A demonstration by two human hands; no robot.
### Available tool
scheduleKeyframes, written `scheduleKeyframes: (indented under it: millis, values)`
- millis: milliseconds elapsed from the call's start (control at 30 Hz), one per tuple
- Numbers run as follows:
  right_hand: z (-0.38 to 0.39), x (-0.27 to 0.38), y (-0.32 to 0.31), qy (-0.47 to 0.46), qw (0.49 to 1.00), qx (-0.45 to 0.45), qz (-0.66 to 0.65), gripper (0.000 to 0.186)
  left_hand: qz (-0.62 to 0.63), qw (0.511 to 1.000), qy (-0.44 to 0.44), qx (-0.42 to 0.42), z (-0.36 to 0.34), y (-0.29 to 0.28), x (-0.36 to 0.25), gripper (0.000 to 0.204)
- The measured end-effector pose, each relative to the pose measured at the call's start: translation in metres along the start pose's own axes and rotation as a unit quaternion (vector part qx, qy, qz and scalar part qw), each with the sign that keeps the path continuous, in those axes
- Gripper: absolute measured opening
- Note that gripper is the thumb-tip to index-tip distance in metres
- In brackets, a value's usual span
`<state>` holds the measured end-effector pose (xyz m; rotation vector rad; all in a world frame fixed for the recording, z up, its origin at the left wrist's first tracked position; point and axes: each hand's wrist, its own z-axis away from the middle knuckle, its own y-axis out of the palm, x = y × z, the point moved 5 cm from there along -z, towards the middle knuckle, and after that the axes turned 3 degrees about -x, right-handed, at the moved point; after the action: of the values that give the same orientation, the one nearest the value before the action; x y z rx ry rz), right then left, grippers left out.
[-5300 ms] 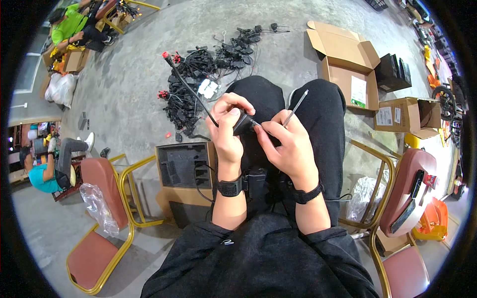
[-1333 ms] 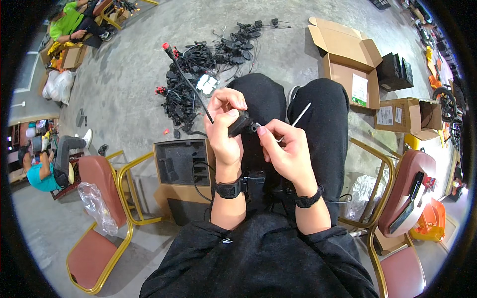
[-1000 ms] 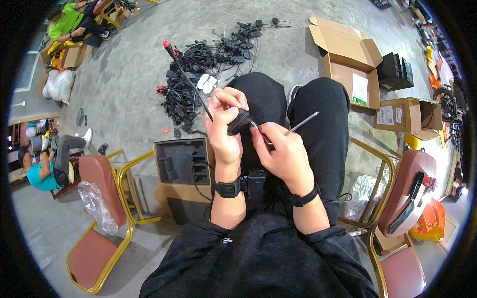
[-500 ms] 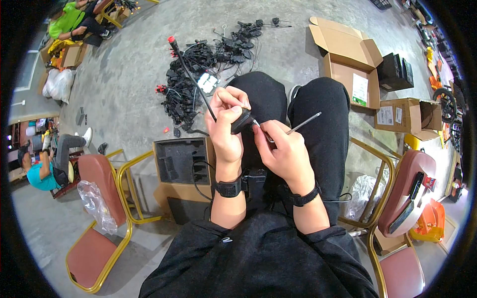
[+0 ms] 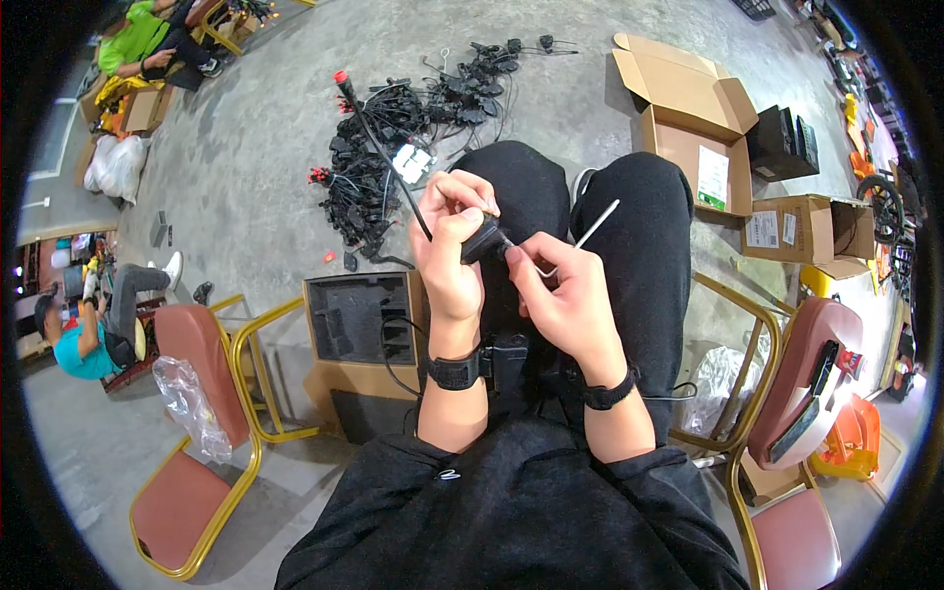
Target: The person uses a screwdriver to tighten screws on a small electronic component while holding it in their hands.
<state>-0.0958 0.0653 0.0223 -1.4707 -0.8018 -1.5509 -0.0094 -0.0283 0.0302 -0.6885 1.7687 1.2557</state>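
My left hand (image 5: 448, 241) is closed around a small black plastic housing (image 5: 480, 239), its thumb lying across the top. From that fist a black cable (image 5: 382, 149) runs up and to the left, ending in a red tip. Pinched in my right hand (image 5: 570, 295) is a thin grey metal rod (image 5: 598, 222), perhaps a hex key; its long end sticks out to the upper right. The right fingertips are close to the right side of the housing, where a small metallic bit shows between them. My fingers partly hide that contact.
A heap of black cabled parts (image 5: 369, 172) lies on the floor ahead. An open cardboard box (image 5: 678, 147) stands to the right, a foam-lined box (image 5: 359, 315) to the left. Chairs (image 5: 202, 369) flank me on both sides. Two people sit farther off at left.
The rod has swung in my right hand, its far end moving up and slightly left. My right hand has shifted slightly; the left still grips the housing.
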Motion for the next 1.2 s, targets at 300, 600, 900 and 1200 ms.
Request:
scheduleKeyframes:
  millis: [300,600,900,1200]
  values:
    - [0.004,0.02,0.004,-0.214,0.947,-0.083,0.224,0.015,-0.027,0.999,-0.012,-0.022,0.0,0.001,-0.004,0.018]
    - [0.003,0.018,0.002,-0.207,0.943,-0.059,0.252,0.015,-0.031,0.999,-0.013,-0.009,0.001,0.0,-0.001,0.017]
    - [-0.001,-0.008,-0.004,0.051,0.998,-0.006,-0.047,0.02,-0.029,0.999,-0.014,-0.017,0.001,0.001,-0.002,0.018]
    - [0.001,0.015,0.002,-0.178,0.97,-0.068,0.149,0.014,-0.022,0.999,-0.017,-0.024,0.001,0.001,-0.003,0.018]
